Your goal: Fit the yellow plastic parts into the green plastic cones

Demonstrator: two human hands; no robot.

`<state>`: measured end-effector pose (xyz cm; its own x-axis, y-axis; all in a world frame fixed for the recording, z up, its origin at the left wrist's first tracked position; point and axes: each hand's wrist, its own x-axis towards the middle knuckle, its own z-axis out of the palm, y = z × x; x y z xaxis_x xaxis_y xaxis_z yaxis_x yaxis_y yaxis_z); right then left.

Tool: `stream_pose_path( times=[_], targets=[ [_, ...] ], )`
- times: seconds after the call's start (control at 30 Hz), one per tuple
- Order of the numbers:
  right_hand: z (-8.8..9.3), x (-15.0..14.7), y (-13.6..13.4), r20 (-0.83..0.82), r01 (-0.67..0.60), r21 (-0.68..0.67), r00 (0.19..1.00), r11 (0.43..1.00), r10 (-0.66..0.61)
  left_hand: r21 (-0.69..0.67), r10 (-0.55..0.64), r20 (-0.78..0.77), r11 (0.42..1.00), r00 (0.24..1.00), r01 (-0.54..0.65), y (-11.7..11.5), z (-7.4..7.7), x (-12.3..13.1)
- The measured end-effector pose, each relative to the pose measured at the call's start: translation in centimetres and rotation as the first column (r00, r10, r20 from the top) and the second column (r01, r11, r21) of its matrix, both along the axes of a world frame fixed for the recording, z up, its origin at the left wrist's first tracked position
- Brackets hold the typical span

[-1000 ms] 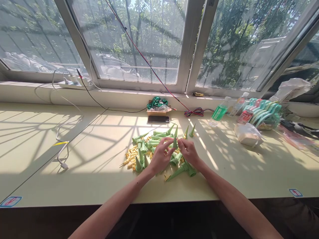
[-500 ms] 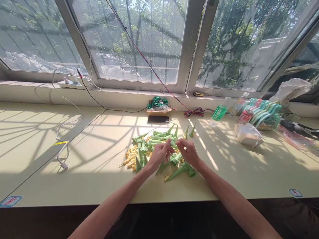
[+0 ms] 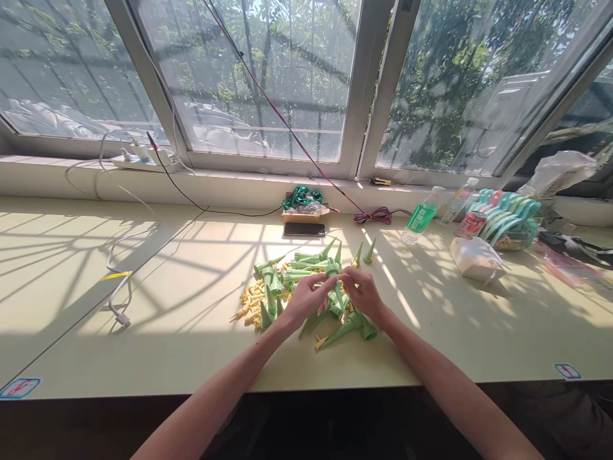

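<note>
My left hand (image 3: 309,298) is closed on a green plastic watering spike (image 3: 332,269), its wide collar up and its tapered end pointing down toward me. My right hand (image 3: 361,291) is pinched at the collar's right side; whatever its fingertips hold is hidden or too small to name. Beneath and around both hands lies a heap of similar green spikes (image 3: 271,279). Small yellow valve-like pieces (image 3: 252,306) are piled at the heap's left. Two spikes (image 3: 357,255) with yellow parts stand point-up behind my right hand.
Behind the heap lie a black phone (image 3: 304,229) and a small box (image 3: 303,207) of green material. To the right are a green-labelled bottle (image 3: 421,217), a can (image 3: 472,225) and a white tissue pack (image 3: 476,260). A white cable (image 3: 125,291) lies left on the table (image 3: 182,364).
The green spike has turned between my hands, and its tapered end now shows pointing downward. My hands have stayed in nearly the same place.
</note>
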<state>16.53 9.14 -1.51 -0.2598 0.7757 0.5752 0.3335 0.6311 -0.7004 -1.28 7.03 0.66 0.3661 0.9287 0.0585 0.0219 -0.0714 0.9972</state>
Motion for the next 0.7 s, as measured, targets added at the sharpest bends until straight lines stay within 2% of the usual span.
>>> stream_pose_path(
  times=[0.2,0.37,0.53,0.7],
  targets=[
    [-0.71,-0.04,0.22,-0.071,-0.011,-0.08,0.997,0.997,0.005,0.129,0.066,-0.051,0.99,0.997,-0.059,-0.42,0.46,0.39],
    [-0.97,-0.1,0.3,-0.134,-0.05,-0.122,0.99,0.991,0.034,0.245,0.097,-0.047,0.966,0.994,-0.083,-0.31,0.05,0.51],
    [-0.7,-0.23,0.15,-0.136,-0.05,-0.147,0.99,0.988,0.03,0.256,0.094,-0.079,0.964,0.992,-0.071,-0.26,-0.32,0.52],
    [-0.74,-0.46,0.16,-0.163,-0.062,-0.165,0.986,0.984,0.035,0.225,0.089,-0.054,0.971,0.995,-0.075,-0.4,0.14,0.75]
  ],
)
